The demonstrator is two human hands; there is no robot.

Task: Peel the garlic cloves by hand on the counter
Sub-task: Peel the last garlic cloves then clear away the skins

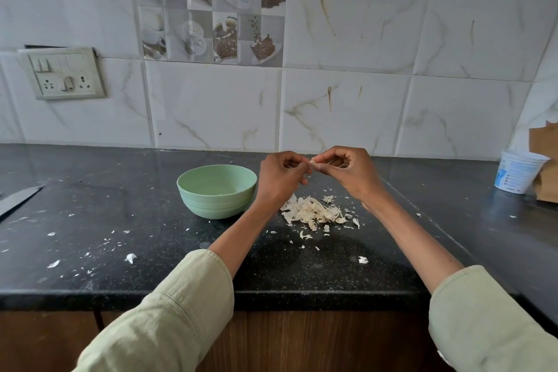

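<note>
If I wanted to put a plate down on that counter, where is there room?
Mostly bare: the stretch between the green bowl and the knife blade, and between the right hand and the white tub. Crowded: the peel pile under both hands.

The setting is a domestic kitchen. A black speckled stone counter [120, 220] runs along a wall of white marble-pattern tiles [347, 106], one decorative tile panel [211, 6] printed with coffee cups. A switch-and-socket plate [65, 72] is mounted at counter height. Wood-grain cabinet fronts [317, 341] sit beneath the counter edge. A green bowl [216, 192], a plastic tub [517, 170] and scattered garlic skins [314, 211] rest on the counter
</note>
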